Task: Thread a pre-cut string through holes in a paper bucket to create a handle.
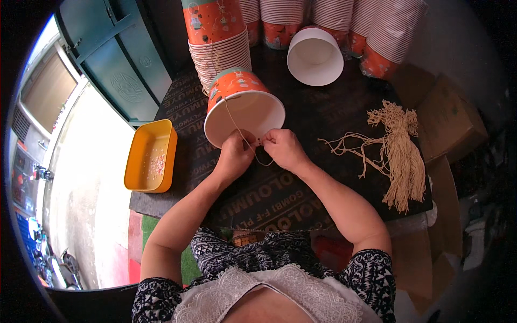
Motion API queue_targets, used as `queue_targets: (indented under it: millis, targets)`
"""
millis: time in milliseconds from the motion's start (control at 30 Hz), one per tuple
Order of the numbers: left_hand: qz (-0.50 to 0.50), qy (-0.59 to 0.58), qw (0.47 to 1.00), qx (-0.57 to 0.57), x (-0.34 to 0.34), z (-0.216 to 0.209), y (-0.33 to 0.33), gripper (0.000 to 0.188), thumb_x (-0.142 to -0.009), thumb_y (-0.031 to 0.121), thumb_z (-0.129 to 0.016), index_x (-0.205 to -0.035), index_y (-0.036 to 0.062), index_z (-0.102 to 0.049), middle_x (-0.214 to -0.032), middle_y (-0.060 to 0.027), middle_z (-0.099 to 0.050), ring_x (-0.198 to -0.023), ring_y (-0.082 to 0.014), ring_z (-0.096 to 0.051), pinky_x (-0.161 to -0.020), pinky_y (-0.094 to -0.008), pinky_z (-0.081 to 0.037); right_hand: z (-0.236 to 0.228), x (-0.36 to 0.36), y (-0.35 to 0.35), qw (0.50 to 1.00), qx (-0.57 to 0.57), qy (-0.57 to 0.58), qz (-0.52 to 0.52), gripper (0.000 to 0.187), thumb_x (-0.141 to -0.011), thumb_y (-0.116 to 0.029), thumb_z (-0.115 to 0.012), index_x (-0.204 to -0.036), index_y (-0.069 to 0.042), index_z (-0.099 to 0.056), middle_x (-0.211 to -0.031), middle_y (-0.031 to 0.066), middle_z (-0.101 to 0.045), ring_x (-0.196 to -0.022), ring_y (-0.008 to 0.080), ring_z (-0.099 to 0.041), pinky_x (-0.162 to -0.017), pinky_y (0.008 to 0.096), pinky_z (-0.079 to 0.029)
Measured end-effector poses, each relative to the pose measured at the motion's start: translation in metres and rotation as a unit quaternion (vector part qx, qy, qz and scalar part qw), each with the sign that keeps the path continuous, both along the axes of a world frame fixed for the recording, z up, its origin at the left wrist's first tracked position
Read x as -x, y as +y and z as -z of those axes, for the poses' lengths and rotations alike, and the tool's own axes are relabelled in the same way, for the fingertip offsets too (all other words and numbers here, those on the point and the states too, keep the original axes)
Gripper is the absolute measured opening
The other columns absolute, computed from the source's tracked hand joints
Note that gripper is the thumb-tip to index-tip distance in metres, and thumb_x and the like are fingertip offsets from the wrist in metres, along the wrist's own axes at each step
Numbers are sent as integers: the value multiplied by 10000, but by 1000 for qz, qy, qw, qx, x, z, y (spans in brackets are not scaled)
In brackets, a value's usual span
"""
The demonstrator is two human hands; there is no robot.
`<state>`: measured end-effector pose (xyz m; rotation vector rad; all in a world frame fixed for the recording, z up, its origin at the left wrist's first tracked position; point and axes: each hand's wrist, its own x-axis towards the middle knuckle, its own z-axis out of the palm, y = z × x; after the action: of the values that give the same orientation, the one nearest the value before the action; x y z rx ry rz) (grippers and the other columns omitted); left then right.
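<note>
An orange patterned paper bucket (238,82) lies tilted on the table, its white-rimmed mouth facing me. From a spot near its rim, a thin beige string (232,116) runs down across the opening to my hands and sags in a loop below them. My left hand (236,156) is closed in a pinch on the string, just below the bucket's rim. Close beside it, my right hand (285,149) pinches the string too, fingertips almost meeting the left ones. A tiny pale thing shows between the fingertips, too small to name.
At the left edge stands a yellow tub (134,156) with small pink and white beads. A bundle of beige strings (404,156) lies to the right. Behind are a stack of buckets (219,54), a white-mouthed bucket (315,58) and several wrapped stacks (396,32). Cardboard boxes (452,118) stand far right.
</note>
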<state>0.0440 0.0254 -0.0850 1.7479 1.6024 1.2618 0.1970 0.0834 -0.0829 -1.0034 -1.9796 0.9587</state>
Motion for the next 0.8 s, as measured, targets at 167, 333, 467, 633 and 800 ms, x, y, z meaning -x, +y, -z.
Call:
queue_targets:
  millis: [167,333,467,633,800]
  targets:
    - [1,67,996,-60,2,0,-1,66,-758,14,-606,-807,-20,-579,-787,-117,-590,-732,-197,-583,-652,-319,-464,-1,0,-1,1000,1,3,5,166,-755,-131,-568,-804,8,-645,-775,200,-640,-737,347,-641,-640,408,-497]
    - [12,37,998,-42,0,-4,-4,93,-722,12,-609,-808,-21,-596,-801,-142,-601,-768,-242,-596,-680,-339,-468,-1,1,-1,1000,-6,-4,11,162,-755,-132,-571,-802,5,-642,-774,199,-638,-736,349,-639,-639,415,-497]
    - [5,44,998,-42,-5,-10,-3,58,-692,-12,-630,-744,-33,-619,-816,-203,-603,-774,-330,-609,-680,-375,-486,-2,1,-2,1000,-2,-7,11,160,-755,-133,-572,-802,3,-643,-775,198,-638,-739,351,-638,-638,415,-497]
    - [-16,77,994,-70,-7,-7,0,23,-711,-25,-614,-730,-36,-609,-789,-215,-609,-742,-342,-618,-656,-392,-488,-1,-1,-3,999,-22,-42,12,151,-773,-129,-566,-828,-9,-639,-801,202,-637,-757,361,-634,-656,434,-500]
    - [-5,67,996,-60,-1,-6,-1,48,-742,0,-582,-775,-34,-588,-796,-189,-598,-754,-337,-601,-667,-376,-465,-10,-6,-8,996,-79,-44,-18,135,-801,-116,-552,-851,-9,-618,-807,205,-634,-774,375,-627,-662,459,-497]
